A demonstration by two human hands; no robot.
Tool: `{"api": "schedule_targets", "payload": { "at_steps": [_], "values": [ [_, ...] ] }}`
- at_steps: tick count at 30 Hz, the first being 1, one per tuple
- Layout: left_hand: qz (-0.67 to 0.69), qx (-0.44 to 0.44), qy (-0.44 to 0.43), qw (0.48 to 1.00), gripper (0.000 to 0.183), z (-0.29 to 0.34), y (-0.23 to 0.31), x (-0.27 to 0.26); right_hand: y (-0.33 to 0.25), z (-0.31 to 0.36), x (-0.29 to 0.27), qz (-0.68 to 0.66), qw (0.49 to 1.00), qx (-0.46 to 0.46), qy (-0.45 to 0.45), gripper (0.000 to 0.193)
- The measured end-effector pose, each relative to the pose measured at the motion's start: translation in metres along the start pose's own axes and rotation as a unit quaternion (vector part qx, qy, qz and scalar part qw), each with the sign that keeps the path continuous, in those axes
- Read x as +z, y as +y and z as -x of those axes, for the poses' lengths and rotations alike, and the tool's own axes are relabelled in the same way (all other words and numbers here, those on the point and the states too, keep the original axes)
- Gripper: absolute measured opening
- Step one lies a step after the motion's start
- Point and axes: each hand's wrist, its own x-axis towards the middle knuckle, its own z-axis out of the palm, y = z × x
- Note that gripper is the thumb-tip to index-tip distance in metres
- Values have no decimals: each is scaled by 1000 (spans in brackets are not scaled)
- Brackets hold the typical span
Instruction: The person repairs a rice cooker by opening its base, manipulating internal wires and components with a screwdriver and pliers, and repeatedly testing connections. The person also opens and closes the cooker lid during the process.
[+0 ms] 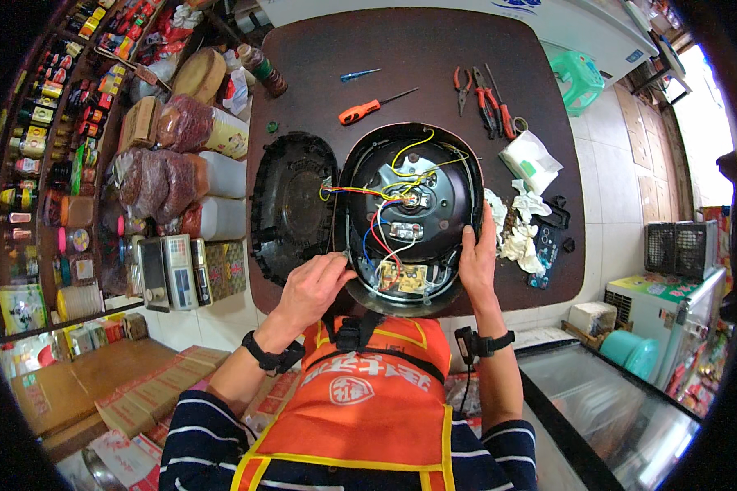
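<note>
An opened rice cooker body [354, 155] lies bottom up on the table before me. Inside, a dark round heater housing [442, 184], a small circuit board [409, 279] and yellow, red, blue and white wires are exposed. Its black base cover [293, 200] rests to the left, joined by a wire bundle [360, 191]. My left hand [313, 286] is closed at the near left rim, fingertips pinched together; whatever they hold is hidden. My right hand [477, 258] grips the cooker's right side, thumb on the rim and fingers along the outer wall.
On the dark table [418, 49] lie an orange screwdriver [360, 111], a small blue screwdriver [359, 74], and several red-handled pliers [487, 106]. Crumpled tissues [522, 237], a tissue pack [531, 162] and black parts [555, 214] sit at right. Jars and a scale [168, 270] stand left.
</note>
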Motion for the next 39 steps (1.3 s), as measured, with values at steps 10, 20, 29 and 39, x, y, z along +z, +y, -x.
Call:
{"api": "schedule_targets", "payload": {
  "at_steps": [10,20,29,39],
  "values": [
    [24,-19,15,999,35,5,13,-25,1,0,1,6,1000,-2,4,63],
    [103,-38,125,986,32,20,22,-94,-2,4,-23,25,1000,10,1,73],
    [154,-95,116,977,26,21,14,-76,70,41,-34,-294,904,290,-109,80],
    [228,-10,9,973,39,14,42,-46,57,65,-9,-492,782,321,-210,81]
  ]
}}
